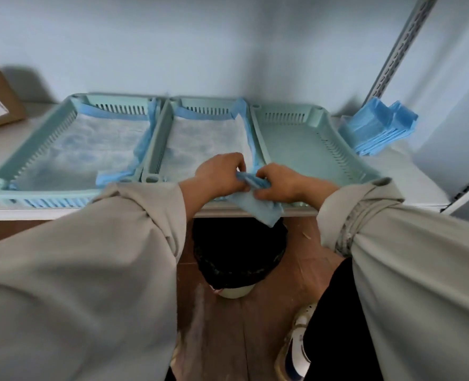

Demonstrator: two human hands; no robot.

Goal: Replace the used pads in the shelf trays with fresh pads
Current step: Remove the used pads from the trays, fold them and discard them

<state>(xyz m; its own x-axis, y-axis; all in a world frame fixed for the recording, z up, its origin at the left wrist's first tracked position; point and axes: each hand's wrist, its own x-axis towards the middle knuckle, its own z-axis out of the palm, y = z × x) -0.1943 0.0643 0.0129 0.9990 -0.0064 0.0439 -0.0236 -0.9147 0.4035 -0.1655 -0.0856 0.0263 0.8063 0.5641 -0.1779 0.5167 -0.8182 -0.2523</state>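
Blue plastic backing bunched tight: the folded pad point(255, 200) is gripped by both hands at the shelf's front edge, left hand point(219, 174) and right hand point(281, 185) curled round its top, the rest hanging below. Just beyond the grip sits the middle tray point(156, 149), pad still in it. Right of the grip, the bare tray point(296, 136); farther right, the fresh pad stack point(376, 130). Directly under the grip, a black bin point(239, 254).
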